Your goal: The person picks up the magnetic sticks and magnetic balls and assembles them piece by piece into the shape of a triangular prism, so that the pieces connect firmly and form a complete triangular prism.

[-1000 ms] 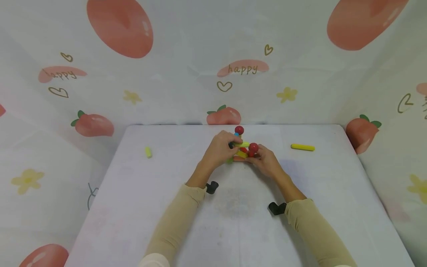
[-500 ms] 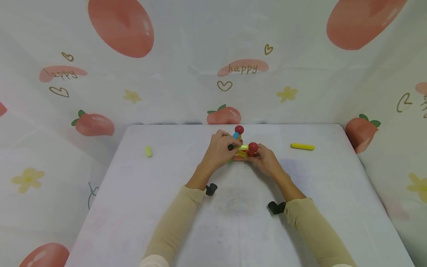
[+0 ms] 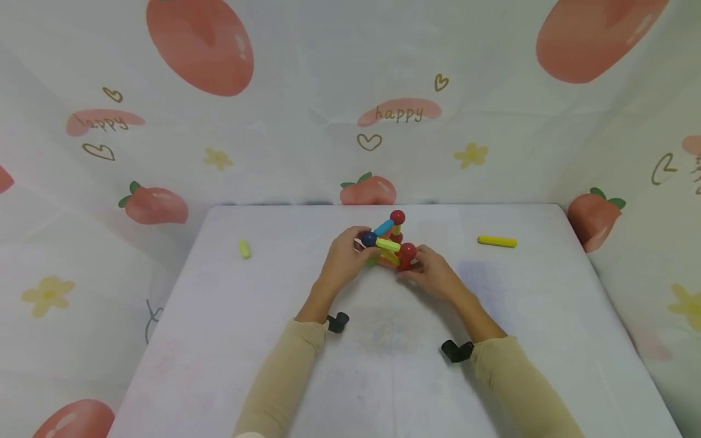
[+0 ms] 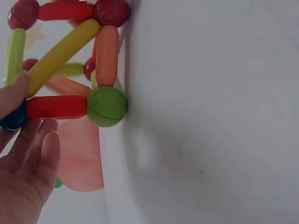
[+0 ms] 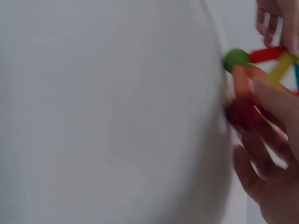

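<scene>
A toy frame of coloured balls and sticks stands near the back of the table, between both hands. My left hand [image 3: 344,260] pinches its dark blue ball [image 3: 369,239], where a blue stick [image 3: 384,227], a light yellow-green stick [image 3: 387,245], a red stick [image 4: 57,107] and a long yellow diagonal stick [image 4: 63,53] meet. Below it, a green ball [image 4: 107,106] joins an orange stick [image 4: 107,55]. My right hand [image 3: 436,275] grips a lower red ball [image 5: 243,112] between thumb and fingers, under an upper red ball [image 3: 408,251]. Fingers hide part of that corner.
On the white table [image 3: 378,389], a loose yellow stick [image 3: 497,241] lies at the right. A short light yellow-green stick [image 3: 244,249] lies at the left. A printed cloth [image 3: 306,146] hangs close behind the back edge.
My left hand has drawn back to the left, uncovering the blue ball and blue stick. The frame has turned slightly, and my right hand has come a little nearer with its corner.
</scene>
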Tool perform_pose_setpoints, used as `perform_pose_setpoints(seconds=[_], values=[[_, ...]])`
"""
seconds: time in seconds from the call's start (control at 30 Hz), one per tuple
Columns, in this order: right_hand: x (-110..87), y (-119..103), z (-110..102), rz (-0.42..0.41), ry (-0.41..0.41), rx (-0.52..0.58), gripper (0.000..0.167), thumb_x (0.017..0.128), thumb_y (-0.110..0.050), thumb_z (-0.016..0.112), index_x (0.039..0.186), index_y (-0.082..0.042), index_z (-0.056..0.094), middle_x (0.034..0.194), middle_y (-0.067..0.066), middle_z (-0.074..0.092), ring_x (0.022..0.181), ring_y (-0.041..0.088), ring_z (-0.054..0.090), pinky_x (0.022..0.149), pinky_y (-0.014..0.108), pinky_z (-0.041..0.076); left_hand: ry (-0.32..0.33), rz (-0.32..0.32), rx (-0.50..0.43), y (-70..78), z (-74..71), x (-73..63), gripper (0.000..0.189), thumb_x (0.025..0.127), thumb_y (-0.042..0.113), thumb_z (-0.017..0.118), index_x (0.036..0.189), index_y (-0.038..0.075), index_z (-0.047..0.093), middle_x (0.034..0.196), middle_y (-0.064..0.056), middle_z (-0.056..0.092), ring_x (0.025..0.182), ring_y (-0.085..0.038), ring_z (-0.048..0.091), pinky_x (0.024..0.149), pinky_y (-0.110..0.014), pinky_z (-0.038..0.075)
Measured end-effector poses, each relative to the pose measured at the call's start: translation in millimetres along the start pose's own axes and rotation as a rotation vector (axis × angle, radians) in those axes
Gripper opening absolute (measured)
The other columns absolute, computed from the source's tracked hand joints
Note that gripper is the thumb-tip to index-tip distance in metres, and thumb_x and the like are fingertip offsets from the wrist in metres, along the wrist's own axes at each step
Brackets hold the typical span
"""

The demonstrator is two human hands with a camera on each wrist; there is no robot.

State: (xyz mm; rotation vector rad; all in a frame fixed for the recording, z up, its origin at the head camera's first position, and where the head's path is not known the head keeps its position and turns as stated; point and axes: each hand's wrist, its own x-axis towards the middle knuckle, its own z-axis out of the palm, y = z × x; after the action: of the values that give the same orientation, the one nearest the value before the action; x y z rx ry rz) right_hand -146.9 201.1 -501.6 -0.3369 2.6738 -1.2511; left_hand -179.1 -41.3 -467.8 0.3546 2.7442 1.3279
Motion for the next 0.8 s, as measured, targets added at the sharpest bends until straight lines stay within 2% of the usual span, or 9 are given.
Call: perform_pose_setpoints(seconds=[0.07, 0.13, 0.23, 0.33, 0.47, 0.6, 0.73, 0.8], values=[[-2.6, -0.4, -9.4, 0.007, -0.046, 0.001, 0.029, 0.093, -0.021, 0.076, 0.120, -0.012, 0.071, 0.114, 0.008, 0.069, 0.103, 0.025, 0.069, 0.091, 0.040, 0.059, 0.001, 0.004, -0.025, -2.5, 0.2, 2.1, 0.053, 0.092, 0.027, 0.076, 0.140, 0.015, 0.058, 0.119, -0.005, 0.068, 0.102, -0.018, 0.066, 0.090, -0.032, 0.059], [-1.0, -0.6, -18.2, 0.035, -0.034, -0.016, 0.027, 0.097, -0.019, 0.070, 0.123, -0.012, 0.070, 0.119, 0.008, 0.071, 0.103, 0.025, 0.066, 0.090, 0.041, 0.058, 0.002, 0.007, -0.053, -4.4, 0.2, 4.5, 0.053, 0.093, 0.022, 0.075, 0.142, 0.014, 0.057, 0.120, -0.006, 0.070, 0.106, -0.019, 0.068, 0.094, -0.033, 0.059], [9.1, 1.1, -25.0, 0.089, 0.025, -0.052, 0.036, 0.101, -0.017, 0.062, 0.137, -0.011, 0.062, 0.133, 0.012, 0.066, 0.109, 0.029, 0.064, 0.095, 0.045, 0.057, -0.007, 0.007, -0.103, -5.8, 1.3, 8.7, 0.054, 0.094, 0.017, 0.074, 0.144, 0.015, 0.056, 0.124, -0.007, 0.070, 0.111, -0.021, 0.069, 0.097, -0.035, 0.058], [22.9, 5.7, -23.3, 0.125, 0.023, -0.066, 0.046, 0.103, -0.017, 0.059, 0.147, -0.010, 0.050, 0.147, 0.015, 0.056, 0.118, 0.033, 0.061, 0.103, 0.050, 0.054, -0.025, 0.014, -0.158, -6.8, 4.1, 12.7, 0.058, 0.094, 0.010, 0.073, 0.148, 0.017, 0.052, 0.136, -0.007, 0.066, 0.118, -0.022, 0.069, 0.098, -0.034, 0.057], [32.0, 11.7, -18.0, 0.136, 0.016, -0.073, 0.039, 0.103, -0.018, 0.061, 0.139, -0.008, 0.055, 0.144, 0.017, 0.057, 0.123, 0.037, 0.057, 0.109, 0.054, 0.049, -0.060, 0.010, -0.194, -7.1, 7.8, 14.7, 0.066, 0.094, 0.005, 0.070, 0.154, 0.019, 0.045, 0.153, -0.005, 0.053, 0.128, -0.024, 0.065, 0.101, -0.035, 0.055], [28.5, 14.2, -14.9, 0.112, 0.070, -0.110, 0.029, 0.100, -0.018, 0.065, 0.125, -0.005, 0.063, 0.132, 0.019, 0.063, 0.125, 0.037, 0.057, 0.111, 0.056, 0.046, -0.041, -0.054, -0.133, -5.5, 6.5, 7.3, 0.069, 0.092, 0.008, 0.073, 0.154, 0.019, 0.044, 0.152, -0.006, 0.053, 0.126, -0.025, 0.065, 0.102, -0.039, 0.055], [20.0, 12.1, -12.1, 0.132, 0.113, -0.118, 0.028, 0.098, -0.024, 0.069, 0.119, -0.007, 0.065, 0.126, 0.018, 0.065, 0.121, 0.036, 0.058, 0.107, 0.055, 0.048, -0.051, -0.169, -0.072, -5.6, 8.3, -4.7, 0.067, 0.088, 0.016, 0.080, 0.148, 0.020, 0.051, 0.136, -0.003, 0.065, 0.115, -0.022, 0.066, 0.099, -0.039, 0.058], [15.8, 10.2, -9.7, 0.164, 0.128, -0.108, 0.030, 0.096, -0.028, 0.072, 0.118, -0.008, 0.065, 0.124, 0.016, 0.066, 0.117, 0.034, 0.059, 0.104, 0.054, 0.049, -0.073, -0.199, -0.045, -7.8, 12.9, -9.1, 0.065, 0.086, 0.023, 0.083, 0.145, 0.020, 0.055, 0.128, -0.002, 0.070, 0.110, -0.019, 0.066, 0.096, -0.038, 0.058]])
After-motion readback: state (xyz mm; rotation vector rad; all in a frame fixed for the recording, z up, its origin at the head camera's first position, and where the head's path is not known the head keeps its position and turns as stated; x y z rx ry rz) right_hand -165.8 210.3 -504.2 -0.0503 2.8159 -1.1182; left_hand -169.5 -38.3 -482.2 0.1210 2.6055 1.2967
